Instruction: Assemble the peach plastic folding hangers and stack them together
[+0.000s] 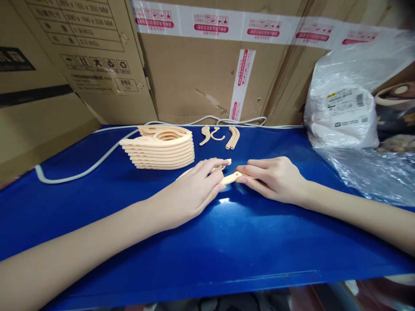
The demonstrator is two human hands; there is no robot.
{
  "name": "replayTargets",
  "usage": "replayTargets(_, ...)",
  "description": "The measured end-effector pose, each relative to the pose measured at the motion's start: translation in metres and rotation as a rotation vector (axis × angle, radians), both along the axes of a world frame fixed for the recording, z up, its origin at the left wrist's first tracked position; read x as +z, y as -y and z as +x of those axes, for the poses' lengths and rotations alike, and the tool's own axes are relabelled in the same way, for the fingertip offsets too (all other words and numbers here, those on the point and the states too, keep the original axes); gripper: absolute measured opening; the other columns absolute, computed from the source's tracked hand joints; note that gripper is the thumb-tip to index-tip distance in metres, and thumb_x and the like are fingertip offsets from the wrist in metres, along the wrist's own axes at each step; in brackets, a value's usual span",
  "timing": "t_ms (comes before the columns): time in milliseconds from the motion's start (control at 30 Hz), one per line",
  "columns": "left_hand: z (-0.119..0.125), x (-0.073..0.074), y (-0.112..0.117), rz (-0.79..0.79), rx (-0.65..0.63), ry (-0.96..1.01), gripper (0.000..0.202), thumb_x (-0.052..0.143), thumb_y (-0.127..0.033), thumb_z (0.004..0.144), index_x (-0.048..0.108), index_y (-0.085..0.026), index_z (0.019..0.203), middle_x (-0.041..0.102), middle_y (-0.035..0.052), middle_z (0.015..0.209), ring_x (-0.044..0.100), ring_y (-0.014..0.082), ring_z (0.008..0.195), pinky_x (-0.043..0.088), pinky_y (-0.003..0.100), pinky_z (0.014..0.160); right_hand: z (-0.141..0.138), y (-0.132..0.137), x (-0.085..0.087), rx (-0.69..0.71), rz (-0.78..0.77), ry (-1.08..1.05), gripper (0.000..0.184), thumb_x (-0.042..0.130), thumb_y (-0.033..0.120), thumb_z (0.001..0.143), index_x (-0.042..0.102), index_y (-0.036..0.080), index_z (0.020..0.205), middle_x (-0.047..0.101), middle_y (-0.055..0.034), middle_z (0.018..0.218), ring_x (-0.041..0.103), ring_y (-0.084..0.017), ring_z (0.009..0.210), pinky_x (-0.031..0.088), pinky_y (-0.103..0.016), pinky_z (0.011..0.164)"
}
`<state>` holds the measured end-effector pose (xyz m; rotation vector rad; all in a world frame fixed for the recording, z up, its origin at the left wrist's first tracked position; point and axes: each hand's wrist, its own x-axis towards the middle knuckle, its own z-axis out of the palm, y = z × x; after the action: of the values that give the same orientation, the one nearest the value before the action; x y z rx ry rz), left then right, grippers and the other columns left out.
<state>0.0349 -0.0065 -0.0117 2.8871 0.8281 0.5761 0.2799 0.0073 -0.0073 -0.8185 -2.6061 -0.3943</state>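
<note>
On the blue table [227, 242] my left hand [191, 192] and my right hand [274, 178] meet over a peach plastic hanger piece [232, 177]. Each hand pinches the piece with fingers pressed together, the left from the left side, the right from the right. Part of the piece is hidden under my left fingers. Behind my left hand sits a stack of folded peach hangers [160, 147]. Loose peach parts lie farther back: a hook [212, 134] and two curved arms [232, 137].
Large cardboard boxes [210, 65] wall off the back and left. A clear plastic bag [343, 112] with white contents lies at the right, its film spreading onto the table. A white cable [97, 162] runs along the back and left of the table.
</note>
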Motion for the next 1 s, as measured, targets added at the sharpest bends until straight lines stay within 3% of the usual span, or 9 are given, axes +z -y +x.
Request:
replayTargets(733, -0.0015, -0.0034, -0.0013, -0.046, -0.013, 0.005, 0.034, 0.031, -0.027, 0.104, 0.052, -0.017, 0.128, 0.044, 0.0118, 0.145, 0.040, 0.0240, 0.135, 0.036, 0.045, 0.114, 0.0009, 0.0008, 0.0000, 0.021, 0.091, 0.038, 0.039, 0.039, 0.040, 0.101, 0.070, 0.019, 0.089, 0.060, 0.0001, 0.063, 0.055, -0.010, 0.056, 0.032, -0.025, 0.053)
replayTargets(1000, -0.0005, -0.0036, -0.0015, -0.053, -0.017, 0.007, 0.035, 0.030, -0.026, 0.104, 0.051, -0.015, 0.130, 0.043, 0.0130, 0.145, 0.041, 0.0239, 0.134, 0.036, 0.043, 0.114, 0.0012, 0.0012, -0.0015, 0.007, -0.099, -0.038, 0.038, 0.042, 0.042, 0.100, 0.069, 0.017, 0.088, 0.061, 0.0002, 0.066, 0.055, -0.009, 0.055, 0.030, -0.024, 0.051)
